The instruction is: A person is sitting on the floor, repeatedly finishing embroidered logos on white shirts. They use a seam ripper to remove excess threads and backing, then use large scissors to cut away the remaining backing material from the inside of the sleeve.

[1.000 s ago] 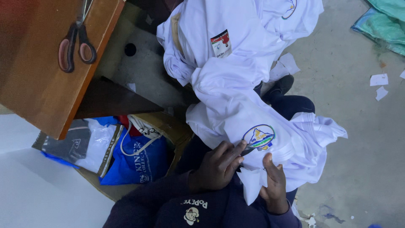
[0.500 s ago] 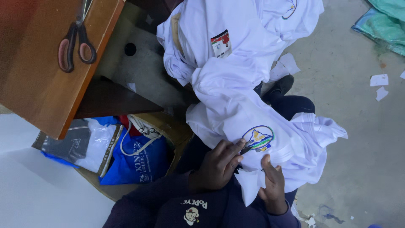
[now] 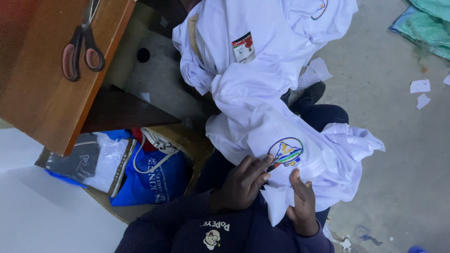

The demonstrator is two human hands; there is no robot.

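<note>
A white shirt (image 3: pixel 262 126) with a round coloured emblem (image 3: pixel 286 151) lies over my lap. My left hand (image 3: pixel 243 183) rests on the shirt and its fingertips pinch the fabric at the emblem's lower left edge. Just to the right, my right hand (image 3: pixel 302 206) grips the shirt's lower fold, thumb pointing up toward the emblem. A white pointed flap (image 3: pixel 277 202), paper or cloth, hangs between the two hands. More white shirts (image 3: pixel 243 42) are piled above, one showing a small label.
Scissors (image 3: pixel 82 44) with reddish handles lie on a wooden table (image 3: pixel 47 103) at the upper left. Below it sit a blue bag (image 3: pixel 154 180) and a grey plastic packet (image 3: pixel 89 161). White paper scraps (image 3: pixel 420 86) dot the concrete floor on the right. Green cloth (image 3: pixel 429 23) lies at the top right.
</note>
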